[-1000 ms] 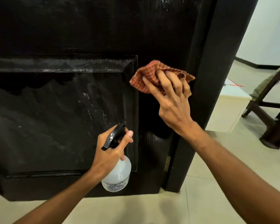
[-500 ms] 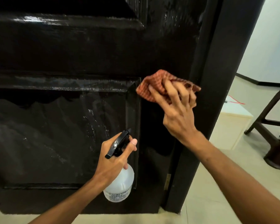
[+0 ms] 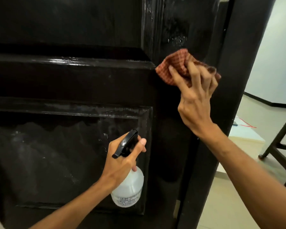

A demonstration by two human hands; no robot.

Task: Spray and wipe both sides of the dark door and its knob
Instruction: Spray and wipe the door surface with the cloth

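The dark panelled door (image 3: 69, 83) fills the left and centre, with wet streaks and droplets on its surface. My right hand (image 3: 195, 95) presses a bunched red checked cloth (image 3: 177, 65) against the door's right stile near its edge, fingers curled over the cloth. Lower down, my left hand (image 3: 122, 161) grips the neck of a clear spray bottle (image 3: 127, 189) with a black trigger head, held just in front of the lower panel. No knob is visible.
The dark door frame (image 3: 229, 96) stands right of the door. Through the opening lie a pale tiled floor (image 3: 221, 204), a cream low box (image 3: 244, 138) with a red cord, and a dark chair leg (image 3: 277, 141).
My right hand has carried the cloth higher up the door's right stile. The view has tilted upward, showing the upper panel. The left hand keeps the bottle in the same place.
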